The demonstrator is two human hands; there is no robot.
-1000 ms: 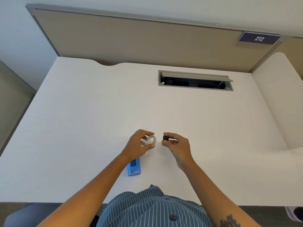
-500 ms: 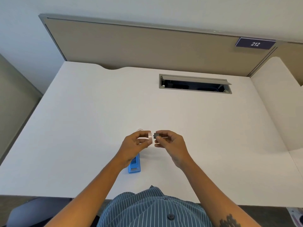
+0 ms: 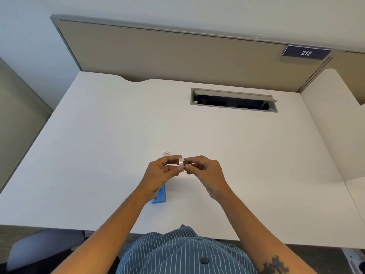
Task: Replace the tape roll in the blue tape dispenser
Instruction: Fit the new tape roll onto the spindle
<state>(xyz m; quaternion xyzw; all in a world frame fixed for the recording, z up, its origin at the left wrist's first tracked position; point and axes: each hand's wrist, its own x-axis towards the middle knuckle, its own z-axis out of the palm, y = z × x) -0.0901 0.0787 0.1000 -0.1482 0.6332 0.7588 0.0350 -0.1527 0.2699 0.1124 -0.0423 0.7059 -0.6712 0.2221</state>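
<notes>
Clear tape roll pinched edge-on in the left hand, thumb and fingertips closed tight around its rim, and the right hand is right up against it, its own fingertips nipped shut on a small dark core piece that touches the roll's side. Both hands meet above the white desk, fingers curled, nothing loose between them. Below the left hand's heel, partly hidden under the wrist, lies the blue tape dispenser, flat on the desk and apart from the roll. Just beyond the left fingertips, a second pale ring sits on the desk, too faint to tell more
</notes>
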